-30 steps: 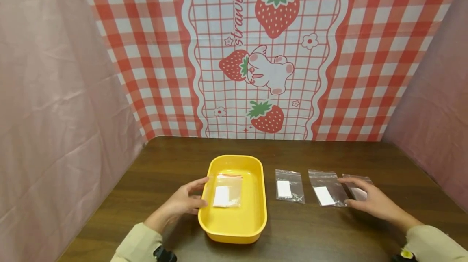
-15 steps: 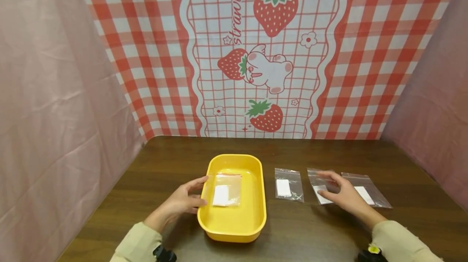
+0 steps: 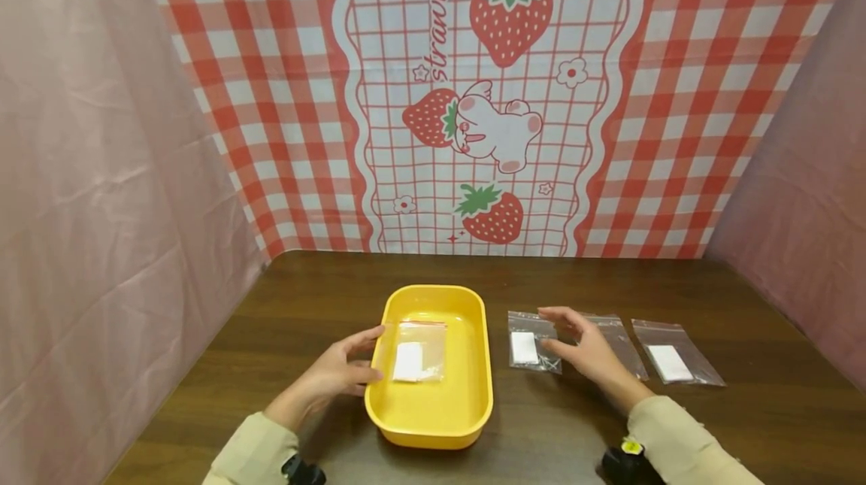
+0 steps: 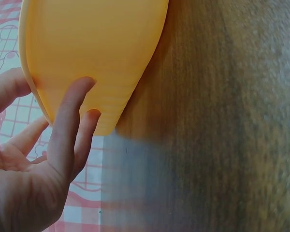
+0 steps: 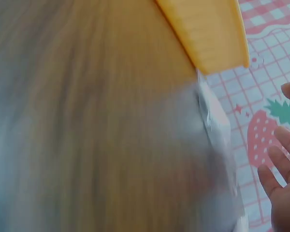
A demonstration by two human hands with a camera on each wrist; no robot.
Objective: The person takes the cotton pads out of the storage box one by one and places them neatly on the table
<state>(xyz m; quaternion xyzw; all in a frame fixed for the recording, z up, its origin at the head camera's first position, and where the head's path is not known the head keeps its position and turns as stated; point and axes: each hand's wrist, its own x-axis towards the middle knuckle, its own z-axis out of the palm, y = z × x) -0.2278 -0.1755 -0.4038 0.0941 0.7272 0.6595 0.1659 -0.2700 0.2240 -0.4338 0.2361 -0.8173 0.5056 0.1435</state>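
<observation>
Tray (image 3: 433, 441), deep and yellow with rounded corners, stands upright on the dark wooden table (image 3: 318, 282). One resealable bag with a red-lined mouth (image 3: 433, 334) lies inside, toward the left, white insert (image 3: 409, 362) showing through. Three more clear bags lie flat to the tray's right, in a rough row: inner bag (image 3: 531, 341) nearest the tray, middle bag (image 3: 622, 342) partly hidden by hand and wrist, outer bag (image 3: 679, 350) farthest off, sitting askew.

Left hand (image 3: 334, 372) at the tray's left side: fingertips touch outer wall and rim, fingers fairly straight, no wrap round the wall. A steadying touch, by my reading. Light pressure should do; a hard push could slide the tray toward the bags.

Right hand (image 3: 588, 353) hangs over the inner bag's right edge, thumb and fingers wide apart. Right wrist view, blurred, shows spread fingers clear of the bags: nothing held.

Step in hand looks like a reach for the inner bag. Film is thin and flat to the wood, so fingertips may skid. Best to come down from above, buckle an edge and pinch there, or pinch across the stiffer-looking insert. A sideways sweep risks shoving the bag along.
</observation>
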